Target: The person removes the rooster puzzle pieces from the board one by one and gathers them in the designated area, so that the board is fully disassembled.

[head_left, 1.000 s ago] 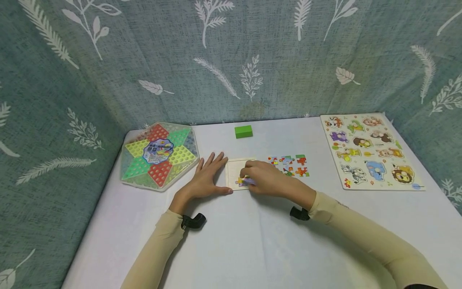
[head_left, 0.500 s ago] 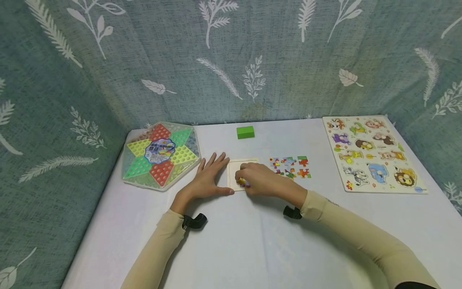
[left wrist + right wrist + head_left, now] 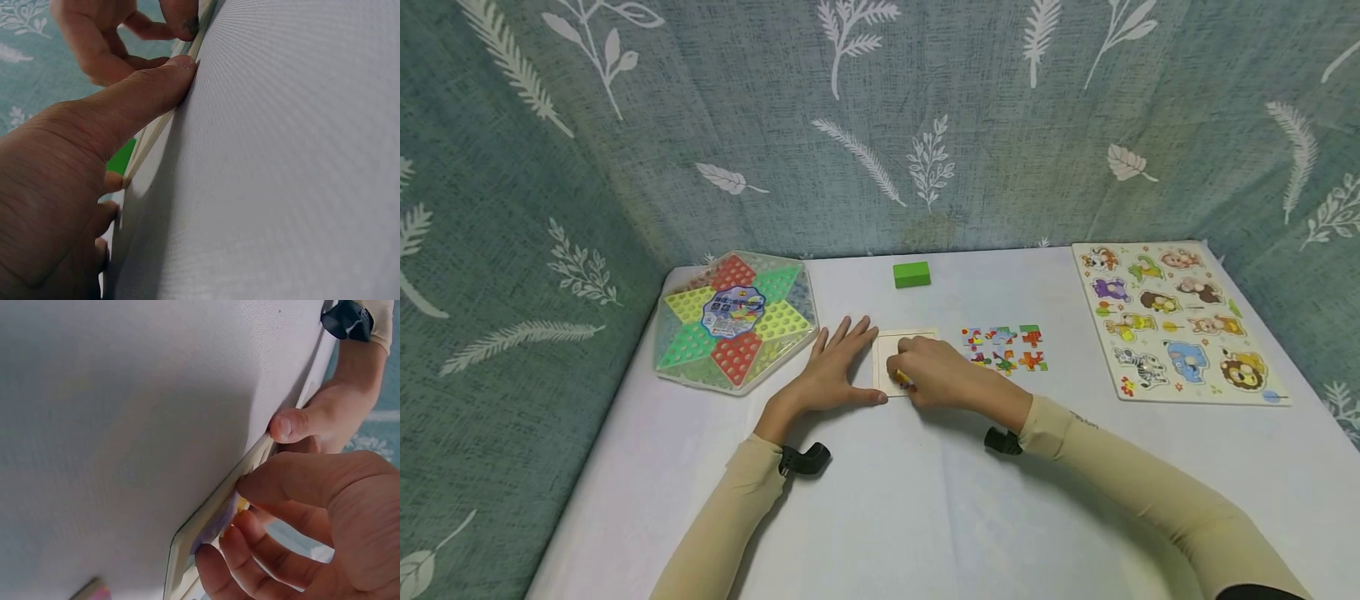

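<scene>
A small shallow wooden puzzle tray (image 3: 886,350) lies mid-table. My left hand (image 3: 829,379) rests flat at its left side, fingers spread. In the left wrist view the thumb (image 3: 156,84) lies on the tray's near rim. Over the tray's near part, my right hand (image 3: 936,373) curls and pinches a yellowish jigsaw piece (image 3: 902,378), mostly covered by the fingers. Seen from the right wrist, thumb and fingertips meet around yellow, while a purple part (image 3: 215,525) shows inside the tray's rim (image 3: 200,515).
Several loose jigsaw pieces (image 3: 1032,360) lie right of the tray. A green block (image 3: 912,275) sits behind it. At left is a hexagonal Chinese checkers box (image 3: 737,367); at right, an animal peg-puzzle board (image 3: 1210,389). A patterned cloth (image 3: 880,167) rises behind the table.
My right hand has shifted a little left over the tray, covering coloured pieces that showed before. The left hand keeps its place at the tray's edge.
</scene>
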A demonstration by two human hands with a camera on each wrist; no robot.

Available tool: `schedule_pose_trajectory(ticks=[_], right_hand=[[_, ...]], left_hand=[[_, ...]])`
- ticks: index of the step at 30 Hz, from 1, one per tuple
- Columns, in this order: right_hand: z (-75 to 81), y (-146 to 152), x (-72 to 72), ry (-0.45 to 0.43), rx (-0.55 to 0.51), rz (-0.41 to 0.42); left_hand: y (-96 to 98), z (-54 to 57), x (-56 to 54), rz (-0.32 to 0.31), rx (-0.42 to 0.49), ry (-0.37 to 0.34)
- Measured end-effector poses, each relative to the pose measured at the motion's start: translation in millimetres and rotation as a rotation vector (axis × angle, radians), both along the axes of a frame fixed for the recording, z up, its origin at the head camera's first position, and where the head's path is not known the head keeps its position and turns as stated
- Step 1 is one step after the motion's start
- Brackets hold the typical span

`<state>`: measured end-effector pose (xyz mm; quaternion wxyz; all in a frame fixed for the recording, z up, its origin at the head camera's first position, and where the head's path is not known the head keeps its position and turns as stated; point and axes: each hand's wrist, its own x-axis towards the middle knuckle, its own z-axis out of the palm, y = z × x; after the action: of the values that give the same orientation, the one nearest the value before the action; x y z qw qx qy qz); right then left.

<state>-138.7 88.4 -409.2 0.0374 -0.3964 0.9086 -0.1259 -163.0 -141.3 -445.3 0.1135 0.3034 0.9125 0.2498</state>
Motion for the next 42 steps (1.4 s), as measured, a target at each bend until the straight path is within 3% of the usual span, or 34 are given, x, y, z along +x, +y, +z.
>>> schedule_pose_trajectory(ticks=[23, 32, 42], right_hand=[[0.1, 2, 3.5, 0.013, -0.106, -0.063], [22.8, 17, 8.2, 0.015, -0.237, -0.065], [36.6, 47, 17.1, 0.024, -0.227, -0.094]], left_hand=[[-1.1, -1.5, -0.4, -0.009, 0.000, 0.016], [-0.8, -1.4, -1.7, -0.015, -0.007, 0.009], [-0.7, -0.6, -1.1, 0.004, -0.023, 0.011]])
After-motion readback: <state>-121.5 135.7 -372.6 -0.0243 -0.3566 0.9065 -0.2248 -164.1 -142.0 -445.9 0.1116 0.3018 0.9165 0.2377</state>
